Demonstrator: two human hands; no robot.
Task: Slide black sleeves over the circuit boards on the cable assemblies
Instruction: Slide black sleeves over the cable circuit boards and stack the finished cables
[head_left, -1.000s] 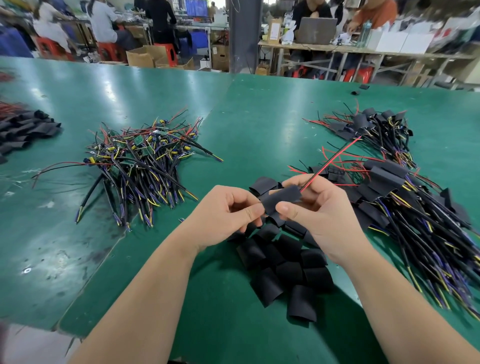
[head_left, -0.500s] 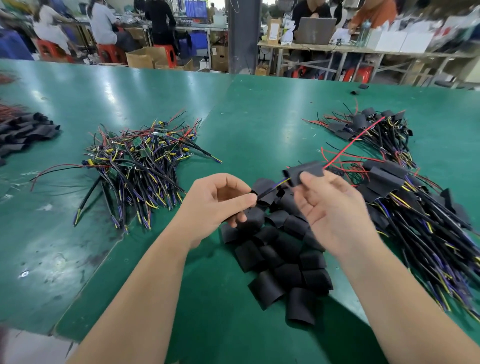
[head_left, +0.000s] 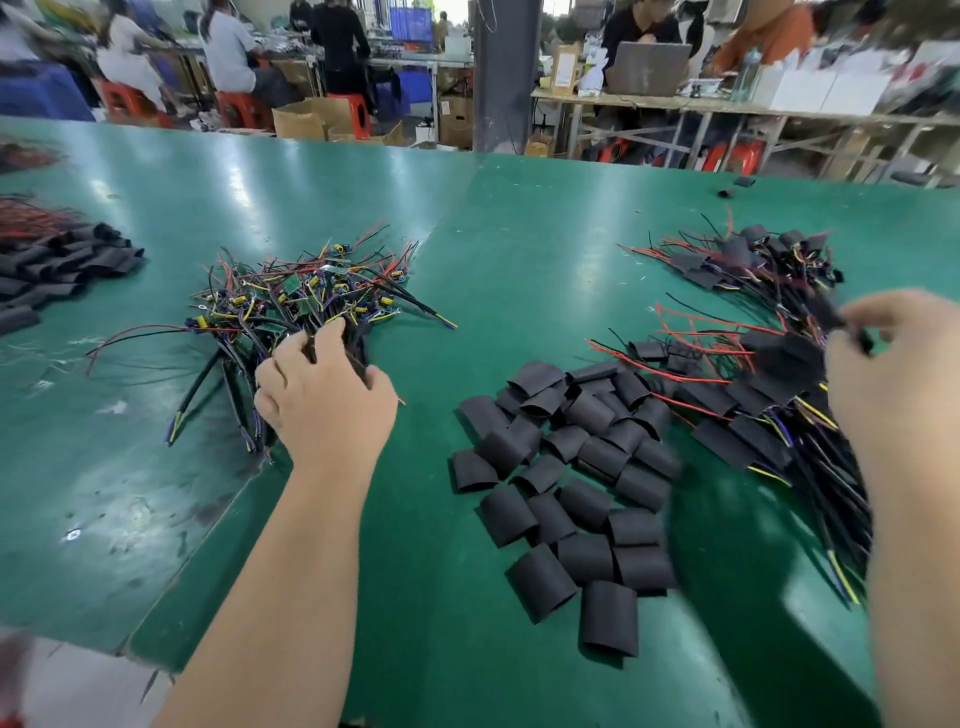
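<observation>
The broad green-topped desk (head_left: 467, 234) carries three heaps that matter here. In the middle is the loose heap of short black flattened tube sleeves (head_left: 566, 467). Left of that heap is the tangled pile of bare cable assemblies (head_left: 291, 301), black, red and yellow wires with small green circuit boards still uncovered. Right of the heap is the pile of finished assemblies (head_left: 748, 421), whose boards already sit inside black sleeves. A second ago both hands met just above the sleeve heap, working one sleeve along a red-wired assembly. Half a second ago the right was carrying that piece off to the right while the left hung empty. Now they are well apart. The left hand (head_left: 324, 410) has gone left of the heap and lies on the near edge of the bare pile, its fingers (head_left: 332, 338) curled down round a few black cables. The right hand (head_left: 893, 384), smeared by motion, is over the finished pile. Its fingers (head_left: 883, 312) are drawn close about something dark, but I cannot tell whether they grip it or have let go. I judge one assembly sleeved and all but set down, and the next round begun: a bare board to draw out, then a fresh sleeve from the heap.
</observation>
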